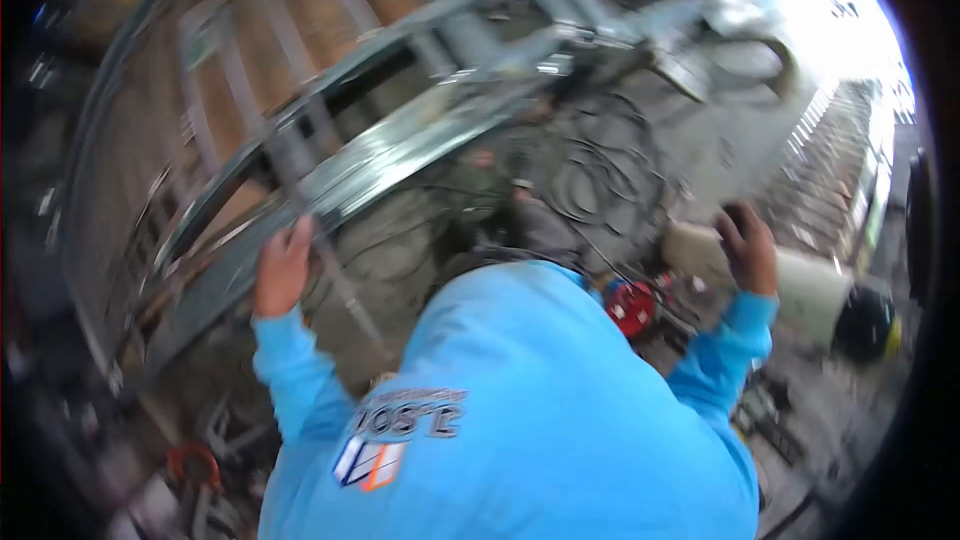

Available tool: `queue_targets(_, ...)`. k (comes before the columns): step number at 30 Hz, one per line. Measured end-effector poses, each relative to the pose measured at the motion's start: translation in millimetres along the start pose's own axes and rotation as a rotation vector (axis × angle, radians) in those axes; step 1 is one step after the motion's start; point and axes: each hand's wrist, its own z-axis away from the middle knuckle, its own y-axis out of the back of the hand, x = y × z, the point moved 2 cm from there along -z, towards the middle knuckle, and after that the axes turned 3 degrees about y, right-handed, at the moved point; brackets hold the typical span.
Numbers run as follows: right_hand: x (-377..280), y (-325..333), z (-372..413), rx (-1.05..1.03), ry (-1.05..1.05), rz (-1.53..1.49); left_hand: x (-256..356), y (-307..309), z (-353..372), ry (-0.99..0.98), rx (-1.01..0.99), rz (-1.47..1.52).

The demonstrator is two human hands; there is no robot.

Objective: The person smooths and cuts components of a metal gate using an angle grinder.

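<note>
My left hand [284, 268] is at the near side of a large metal frame [420, 135], fingers pointing forward and a little apart. Its fingertips overlap a thin metal bar [345, 290] that slants down toward my body; motion blur softens the contact. My right hand [750, 245] is held out to the other side, fingers loosely bent with a gap between them and nothing in the grasp. Below it lies a pale cylinder [800, 275], and a red round object [630, 308] sits on the floor between that hand and my body.
Coiled dark cable [605, 170] lies on the grey floor ahead. Brown panels [260, 30] show behind the frame's bars. To the right are a slatted metal rack [835, 165] and a black rounded object [865, 323]. An orange ring [193, 465] lies at lower left.
</note>
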Motion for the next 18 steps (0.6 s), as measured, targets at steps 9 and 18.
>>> queue_targets(9,2.4,-27.3,-31.6,-0.092,0.203,-0.050,56.5,52.1,-61.3,-0.555,0.196,-1.038)
queue_targets(18,37.3,-20.5,-14.1,0.105,0.144,-0.197,81.6,38.9,-102.1,-0.968,-0.338,-1.265)
